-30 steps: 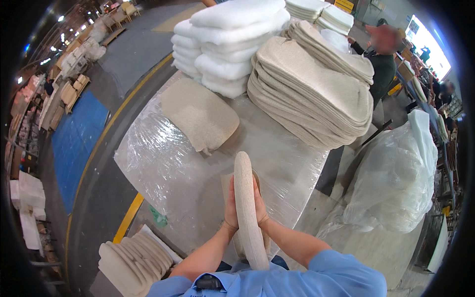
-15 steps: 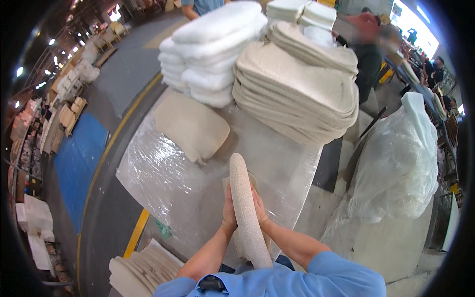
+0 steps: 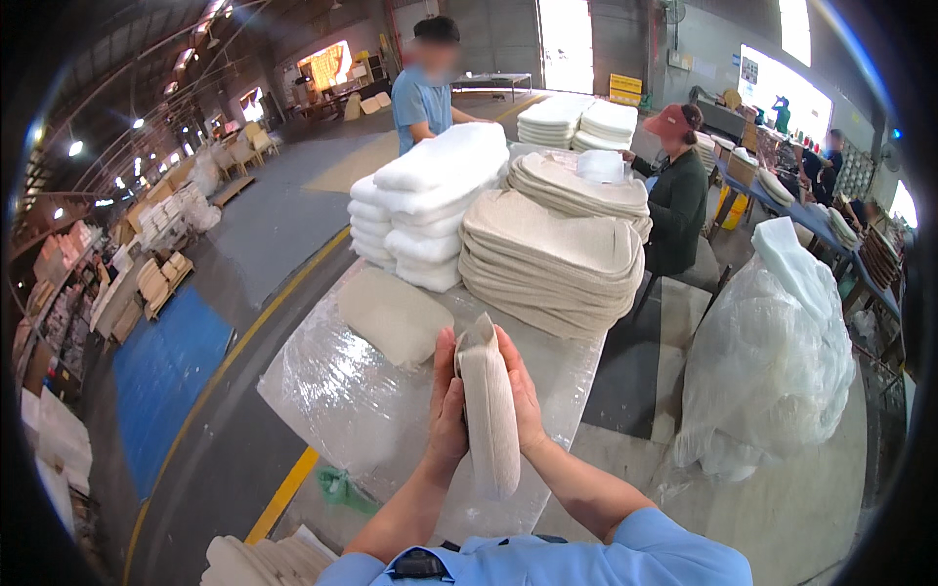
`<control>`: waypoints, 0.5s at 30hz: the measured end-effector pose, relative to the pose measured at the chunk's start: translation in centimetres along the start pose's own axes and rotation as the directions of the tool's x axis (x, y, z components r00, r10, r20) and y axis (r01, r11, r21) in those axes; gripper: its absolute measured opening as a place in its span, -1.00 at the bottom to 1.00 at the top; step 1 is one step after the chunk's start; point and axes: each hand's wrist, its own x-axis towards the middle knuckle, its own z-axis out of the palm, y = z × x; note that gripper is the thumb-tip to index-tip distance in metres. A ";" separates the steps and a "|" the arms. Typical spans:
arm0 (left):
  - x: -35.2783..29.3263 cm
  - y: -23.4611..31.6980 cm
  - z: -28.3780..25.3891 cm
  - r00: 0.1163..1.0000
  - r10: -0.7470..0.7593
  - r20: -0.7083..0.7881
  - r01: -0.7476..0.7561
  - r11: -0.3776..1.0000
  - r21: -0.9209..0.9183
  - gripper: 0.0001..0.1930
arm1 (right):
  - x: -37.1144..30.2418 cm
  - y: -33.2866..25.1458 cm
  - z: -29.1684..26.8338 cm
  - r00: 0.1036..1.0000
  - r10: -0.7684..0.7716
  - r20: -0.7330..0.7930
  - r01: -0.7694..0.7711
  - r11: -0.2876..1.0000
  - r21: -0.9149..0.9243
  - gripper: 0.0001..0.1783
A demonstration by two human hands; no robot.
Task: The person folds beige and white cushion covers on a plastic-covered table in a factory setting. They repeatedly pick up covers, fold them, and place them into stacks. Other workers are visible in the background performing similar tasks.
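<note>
A beige fabric cushion [image 3: 490, 430] stands on its narrow edge between my two hands, its far end showing a loose, peaked bit of cloth. My left hand [image 3: 447, 415] presses flat along its left side, fingers pointing away from me. Against the right side lies my right hand [image 3: 524, 396], its fingers partly hidden behind the cushion. Just beyond my left fingertips, a flat beige cushion cover [image 3: 394, 317] rests on the plastic-wrapped table [image 3: 322, 376]. A tall pile of beige covers [image 3: 547, 264] sits at the far right of the table, beside stacked white padding [image 3: 440, 176].
More beige pieces [image 3: 264, 562] are piled at my lower left. A large clear plastic bag [image 3: 767, 361] of white material stands on the right. One person in blue [image 3: 422, 103] is beyond the padding; another in a red cap [image 3: 679, 186] is beside the far right of the table.
The view has tilted up, showing more of the room. The cushion has turned in my hands and now shows its loose cloth end; both hands have shifted along its sides.
</note>
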 end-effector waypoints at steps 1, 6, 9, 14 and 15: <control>-0.8 -0.3 -0.3 1.000 0.009 0.014 -0.009 1.000 0.014 -0.18 | -0.8 0.3 -0.1 1.000 -0.020 0.006 0.020 0.999 -0.033 -0.03; -3.6 0.6 -0.4 1.000 -0.014 0.027 0.012 0.997 0.071 -0.17 | -3.3 0.4 0.6 0.993 -0.120 -0.008 0.117 0.979 -0.170 -0.01; -4.6 1.1 -0.2 1.000 -0.028 -0.001 0.028 0.999 0.043 -0.16 | -4.0 -1.0 1.6 0.985 -0.169 -0.014 0.159 0.946 -0.282 -0.02; -6.7 1.4 -1.0 0.998 -0.014 0.060 0.009 0.997 0.083 -0.31 | -3.3 -4.3 2.6 0.949 -0.275 0.151 0.314 0.839 -0.445 -0.21; -6.9 1.3 -1.3 0.996 0.003 0.090 -0.016 0.988 0.152 -0.33 | -3.4 -4.5 2.7 0.946 -0.286 0.154 0.325 0.822 -0.468 -0.27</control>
